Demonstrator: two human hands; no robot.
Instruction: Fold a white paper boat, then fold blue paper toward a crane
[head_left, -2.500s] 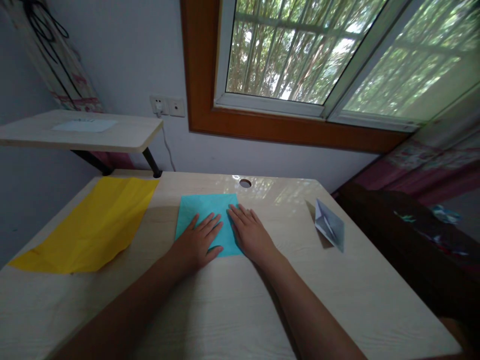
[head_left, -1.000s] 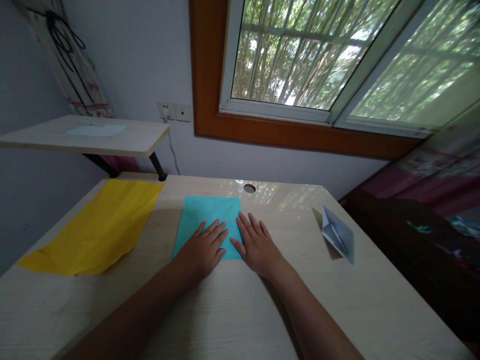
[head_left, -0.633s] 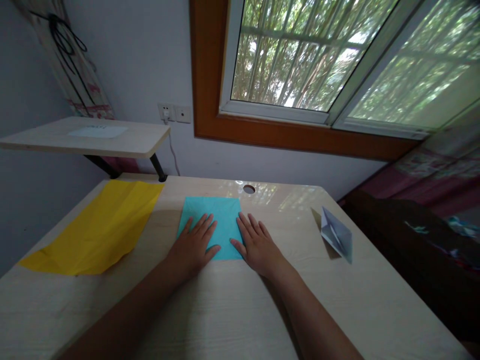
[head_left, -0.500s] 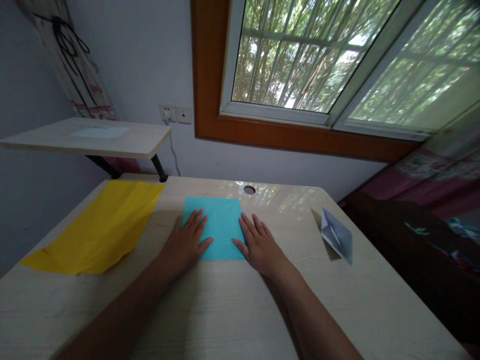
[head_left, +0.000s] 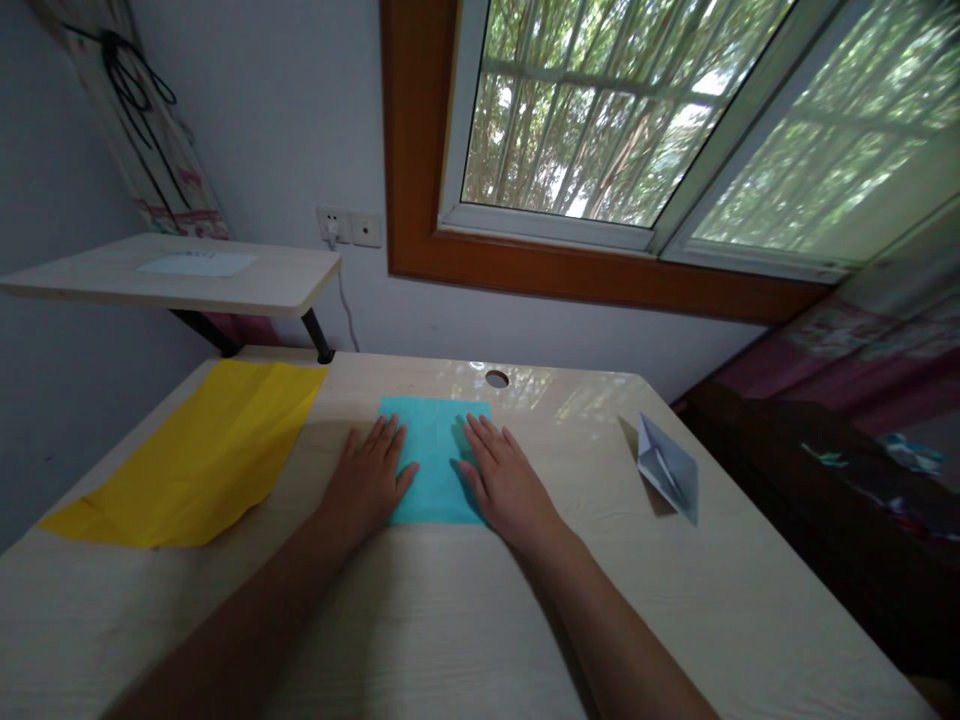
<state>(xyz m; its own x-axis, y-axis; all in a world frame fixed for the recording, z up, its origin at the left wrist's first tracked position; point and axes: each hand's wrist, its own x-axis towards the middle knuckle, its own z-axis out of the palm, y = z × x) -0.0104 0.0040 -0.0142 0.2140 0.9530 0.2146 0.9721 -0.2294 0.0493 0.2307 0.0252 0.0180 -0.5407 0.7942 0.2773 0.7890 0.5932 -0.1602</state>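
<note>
A square sheet of turquoise paper lies flat on the pale wooden desk. Fingers spread, my left hand rests over its left edge, the thumb reaching onto the sheet. My right hand is over the right part of the paper, fingers stretched out and pointing away from me. Dark shadow shows beside its fingertips; whether it presses on the sheet I cannot tell. Neither hand grips anything.
At the left lies a large creased yellow sheet. A folded grey paper piece stands to the right. A raised shelf on black legs holds a white paper. A round cable hole is near the back edge.
The turquoise paper has shifted slightly to the right. My right hand has moved left, further over the sheet; my left hand has stayed nearly in place.
</note>
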